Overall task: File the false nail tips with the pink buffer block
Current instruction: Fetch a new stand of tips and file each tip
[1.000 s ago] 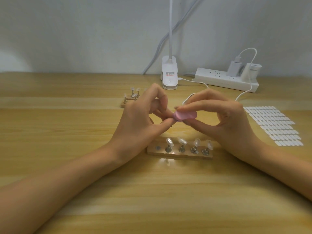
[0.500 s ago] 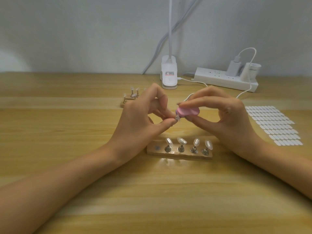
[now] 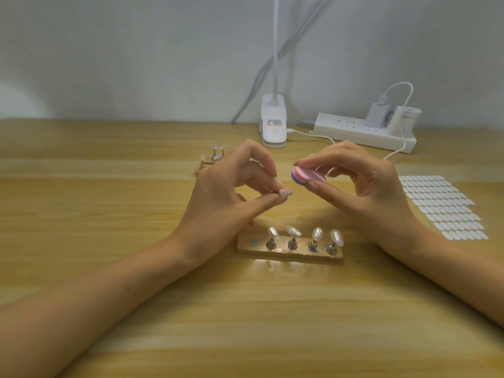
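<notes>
My left hand (image 3: 218, 197) pinches one small clear false nail tip (image 3: 284, 192) between thumb and fingertips. My right hand (image 3: 365, 186) holds the flat pink buffer block (image 3: 306, 174), thumb under, finger on top. The block is just beside my left fingertips, not touching the tip. A long wooden stand (image 3: 289, 253) sits below my fingers.

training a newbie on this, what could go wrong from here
The nail tip is pinched only between the left hand's fingertips; a stroke of the buffer in the right hand could flick it away. Both hands sit close to the stand; a dip could knock its four mounted tips.
</notes>
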`<action>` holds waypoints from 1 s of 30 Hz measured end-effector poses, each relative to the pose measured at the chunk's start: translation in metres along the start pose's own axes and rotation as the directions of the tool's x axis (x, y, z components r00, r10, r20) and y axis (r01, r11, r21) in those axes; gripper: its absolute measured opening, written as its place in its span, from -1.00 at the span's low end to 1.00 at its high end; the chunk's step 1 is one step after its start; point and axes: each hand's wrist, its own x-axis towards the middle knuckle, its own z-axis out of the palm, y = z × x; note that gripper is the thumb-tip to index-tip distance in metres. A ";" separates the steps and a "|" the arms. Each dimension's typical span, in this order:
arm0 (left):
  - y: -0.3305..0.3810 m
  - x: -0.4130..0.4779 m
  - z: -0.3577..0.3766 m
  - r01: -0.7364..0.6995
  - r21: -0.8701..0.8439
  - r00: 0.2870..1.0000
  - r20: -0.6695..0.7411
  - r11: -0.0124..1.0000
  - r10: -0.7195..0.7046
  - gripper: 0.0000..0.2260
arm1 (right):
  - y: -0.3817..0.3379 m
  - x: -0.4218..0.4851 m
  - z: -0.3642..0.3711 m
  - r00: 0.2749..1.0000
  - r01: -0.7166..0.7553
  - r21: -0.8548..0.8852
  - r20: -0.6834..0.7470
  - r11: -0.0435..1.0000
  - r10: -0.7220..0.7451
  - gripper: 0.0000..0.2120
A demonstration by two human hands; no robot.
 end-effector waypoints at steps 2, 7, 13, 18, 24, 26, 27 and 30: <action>-0.002 0.000 -0.001 0.028 -0.075 1.000 0.015 0.997 -0.027 -0.74 | -0.001 0.000 0.000 1.000 0.010 -0.008 0.011 1.000 -0.010 -0.81; -0.002 -0.001 -0.003 0.069 -0.123 0.998 0.012 0.990 -0.068 -0.71 | -0.002 -0.001 0.000 1.000 0.017 -0.002 0.007 1.000 -0.017 -0.83; -0.001 0.000 -0.002 0.098 -0.113 0.995 0.004 0.989 -0.098 -0.58 | -0.007 -0.001 0.001 0.988 0.154 -0.050 0.027 0.987 -0.153 -0.81; -0.001 0.000 -0.001 0.073 -0.051 0.997 -0.002 0.996 -0.074 -0.59 | -0.009 -0.001 0.002 0.986 0.156 -0.067 0.061 0.985 -0.152 -0.79; -0.003 -0.001 0.000 0.042 0.026 0.999 -0.006 0.999 -0.042 -0.62 | -0.010 -0.001 0.003 0.989 0.145 -0.067 0.037 0.987 -0.143 -0.78; -0.002 -0.001 0.001 0.035 0.043 0.999 -0.011 0.998 -0.035 -0.63 | -0.011 -0.002 0.004 0.985 0.169 -0.075 0.060 0.983 -0.164 -0.79; -0.002 -0.001 0.001 0.039 0.043 0.999 -0.014 0.998 -0.039 -0.63 | -0.011 -0.002 0.004 0.986 0.163 -0.075 0.052 0.984 -0.160 -0.79; -0.002 -0.001 0.001 0.042 0.049 0.999 -0.015 0.998 -0.041 -0.63 | -0.010 -0.001 0.003 0.987 0.157 -0.076 0.031 0.985 -0.155 -0.80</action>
